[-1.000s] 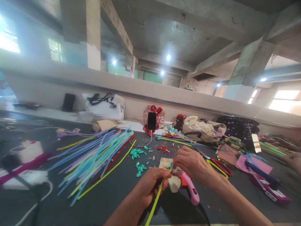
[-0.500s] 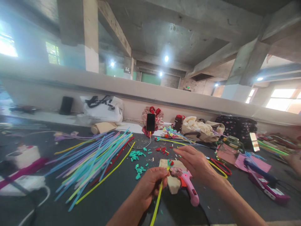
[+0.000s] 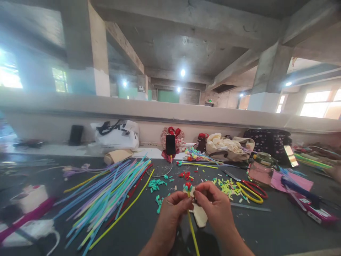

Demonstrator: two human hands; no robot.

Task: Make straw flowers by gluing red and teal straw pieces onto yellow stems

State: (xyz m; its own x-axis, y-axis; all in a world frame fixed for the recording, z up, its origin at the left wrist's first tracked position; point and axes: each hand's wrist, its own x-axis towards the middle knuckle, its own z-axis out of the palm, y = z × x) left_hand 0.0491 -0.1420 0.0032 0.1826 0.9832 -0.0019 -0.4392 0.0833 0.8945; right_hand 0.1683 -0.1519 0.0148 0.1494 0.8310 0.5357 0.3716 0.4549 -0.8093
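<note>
Yellow stem (image 3: 193,232) cropped; contact with right grip (image 3: 218,209) unclear.

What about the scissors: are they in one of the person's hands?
No, the scissors lie on the dark table, to the right of the right hand.

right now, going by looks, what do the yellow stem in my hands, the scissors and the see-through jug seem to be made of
Yellow stem: probably soft fibre, matt, as it shows no shine; any core is hidden.
Scissors: likely metal blades, grey and smooth; bright handles suggest plastic.
Jug: clear, glossy plastic or glass; I can't tell which.
</note>
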